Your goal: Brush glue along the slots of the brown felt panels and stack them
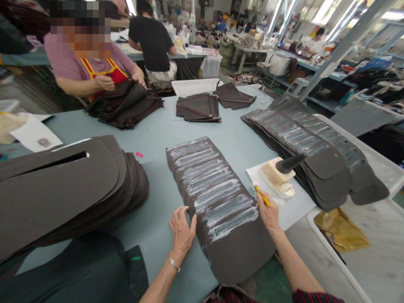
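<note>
A stack of dark brown panels [240, 256] lies in front of me, its top crossed by several slots streaked with white, glue-like paste. At its left edge rests my left hand [183, 230], fingers apart and holding nothing. My right hand [268, 211] is closed around a brush with a yellow handle [265, 199], just past the stack's right edge. The brush's pale tip points toward a white sheet [296, 209]. On that sheet sits a cream, paste-smeared container [268, 171] with a black, handle-like piece [290, 163] lying across it.
More slotted panels [328, 160] are piled at the right, some streaked white. A tall pile of dark panels [63, 181] fills the left. Across the table [151, 145], a co-worker [94, 71] handles dark pieces [126, 105]. White bins [331, 240] stand at the right.
</note>
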`<state>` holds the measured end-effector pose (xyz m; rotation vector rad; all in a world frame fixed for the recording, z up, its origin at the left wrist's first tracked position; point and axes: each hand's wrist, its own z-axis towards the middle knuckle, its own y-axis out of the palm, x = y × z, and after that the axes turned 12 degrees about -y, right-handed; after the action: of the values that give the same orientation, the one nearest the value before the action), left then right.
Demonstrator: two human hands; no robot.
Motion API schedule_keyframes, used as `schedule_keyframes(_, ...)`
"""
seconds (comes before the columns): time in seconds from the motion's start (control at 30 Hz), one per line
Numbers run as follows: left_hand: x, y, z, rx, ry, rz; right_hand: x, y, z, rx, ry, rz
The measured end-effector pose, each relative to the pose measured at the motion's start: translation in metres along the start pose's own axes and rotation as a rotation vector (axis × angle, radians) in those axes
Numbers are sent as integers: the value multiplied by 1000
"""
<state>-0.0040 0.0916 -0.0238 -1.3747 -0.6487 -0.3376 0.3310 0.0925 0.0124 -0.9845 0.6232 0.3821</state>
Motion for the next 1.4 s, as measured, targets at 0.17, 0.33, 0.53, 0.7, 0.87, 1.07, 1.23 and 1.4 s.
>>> schedule_keyframes(0.17,17,3,-57,-84,-98,105,40,-4,-48,-145,-205,-348)
schedule_keyframes(0.33,15,5,-71,-87,-128,117,45,8,-72,-145,-311,-465)
schedule_keyframes(0.53,5,4,-67,-120,-166,-89,48,3,-67,-32,-302,-392)
schedule_keyframes(0.7,4,8,-40,-11,-271,-178,32,1,-33,-83,-320,-299)
schedule_keyframes(0.87,24,9,-28,-1,-148,-22,-29,17,-2,-238,-347,61)
schedule_keyframes(1.07,46,11,-40,-27,23,161,-113,80,-10,-398,-192,653)
schedule_keyframes(1.23,48,12,-43,-7,20,198,-93,98,6,-446,-24,593)
schedule_keyframes(1.4,51,11,-40,-19,-46,134,-10,49,55,-108,-41,153)
